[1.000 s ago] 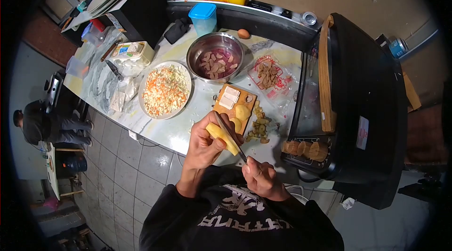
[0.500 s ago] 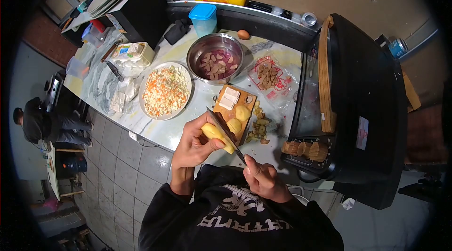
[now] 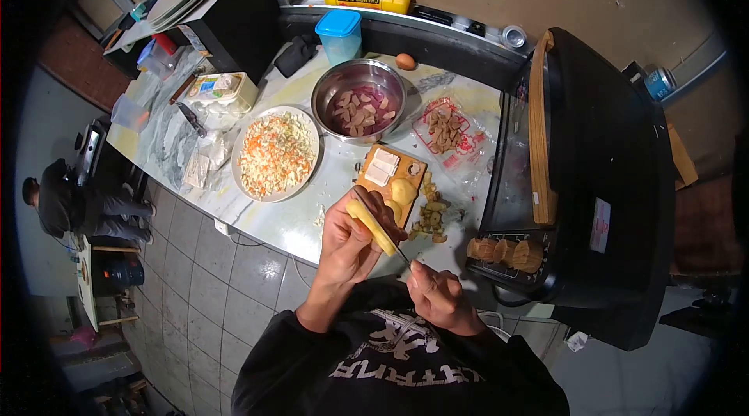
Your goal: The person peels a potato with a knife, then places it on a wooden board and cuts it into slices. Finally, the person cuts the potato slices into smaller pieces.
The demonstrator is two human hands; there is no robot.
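My left hand [image 3: 343, 243] grips a peeled yellow potato [image 3: 371, 227] above the counter's front edge. In my right hand [image 3: 438, 295] is a knife [image 3: 400, 254], its blade lying along the potato. Behind my hands, peeled potato pieces [image 3: 403, 191] and white slabs [image 3: 381, 167] rest on a wooden board [image 3: 413, 167]. Peelings [image 3: 431, 217] lie to the right of the board. A steel bowl [image 3: 320, 95] with meat pieces stands beyond it, and a plate [image 3: 239, 172] heaped with chopped white and orange food is to the left.
Meat pieces [image 3: 445, 131] lie on a plastic bag. An egg [image 3: 405, 62] and a blue-lidded container [image 3: 340, 35] stand at the back. A black appliance [image 3: 616, 143] bounds the right side. Far left, a person [image 3: 62, 199] is bent over.
My left hand has turned and shifted slightly right, tilting the potato against the blade. My right hand has moved only a little.
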